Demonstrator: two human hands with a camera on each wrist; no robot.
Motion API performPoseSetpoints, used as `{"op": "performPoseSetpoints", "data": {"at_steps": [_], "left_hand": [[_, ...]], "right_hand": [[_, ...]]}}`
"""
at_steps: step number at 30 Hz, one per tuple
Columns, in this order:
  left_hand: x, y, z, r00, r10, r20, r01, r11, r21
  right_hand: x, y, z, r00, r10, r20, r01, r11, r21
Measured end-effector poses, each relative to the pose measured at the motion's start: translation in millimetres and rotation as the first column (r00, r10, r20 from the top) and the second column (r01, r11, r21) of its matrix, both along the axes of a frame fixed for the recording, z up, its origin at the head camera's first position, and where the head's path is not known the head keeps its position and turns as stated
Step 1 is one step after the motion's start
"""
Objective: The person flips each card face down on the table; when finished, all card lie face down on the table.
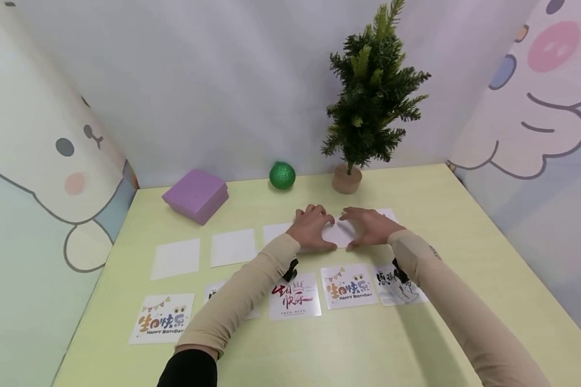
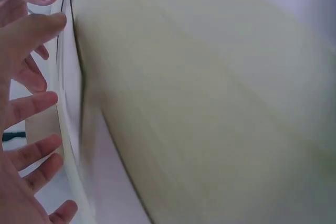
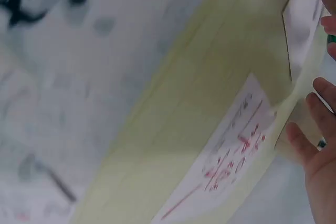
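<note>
Over a blank white card in the back row, my left hand and right hand face each other, thumbs nearer me. A gap separates them, and the card shows in it. In the left wrist view, the left hand has its fingers spread, with nothing pinched between them. Loosely bent, apart fingers show on the right hand in the right wrist view. Beside it lies a card with red print, mostly hidden by that hand in the head view. Whether fingertips touch the white card, I cannot tell.
More blank cards lie leftward in the back row. A front row holds printed cards, including a birthday card, a red-lettered card and a black-lettered card. Behind stand a purple box, green ball and small tree.
</note>
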State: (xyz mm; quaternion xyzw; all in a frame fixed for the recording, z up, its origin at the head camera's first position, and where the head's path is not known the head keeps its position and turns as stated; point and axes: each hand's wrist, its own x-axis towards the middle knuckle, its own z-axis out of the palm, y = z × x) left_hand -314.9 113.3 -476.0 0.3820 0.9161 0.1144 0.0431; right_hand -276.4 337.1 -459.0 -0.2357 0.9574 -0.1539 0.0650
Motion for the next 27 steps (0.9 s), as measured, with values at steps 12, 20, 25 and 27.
{"op": "performPoseSetpoints", "data": {"at_steps": [12, 20, 25, 27], "left_hand": [[2.5, 82.3, 2.8, 0.999, 0.045, -0.007, -0.045, 0.99, -0.132], [0.5, 115.9, 6.4, 0.997, 0.076, 0.014, -0.074, 0.991, -0.111], [2.0, 132.1, 9.1, 0.998, 0.063, 0.029, -0.06, 0.993, -0.106], [2.6, 138.2, 9.7, 0.998, 0.052, 0.029, -0.048, 0.992, -0.115]], "right_hand": [[-0.3, 66, -1.6, 0.978, -0.181, 0.102, 0.179, 0.983, 0.029], [-7.4, 76, 2.8, 0.966, -0.205, 0.159, 0.195, 0.978, 0.074], [-6.5, 81, 8.2, 0.958, -0.232, 0.169, 0.214, 0.97, 0.119], [-5.9, 83, 9.1, 0.958, -0.239, 0.158, 0.219, 0.966, 0.137]]}}
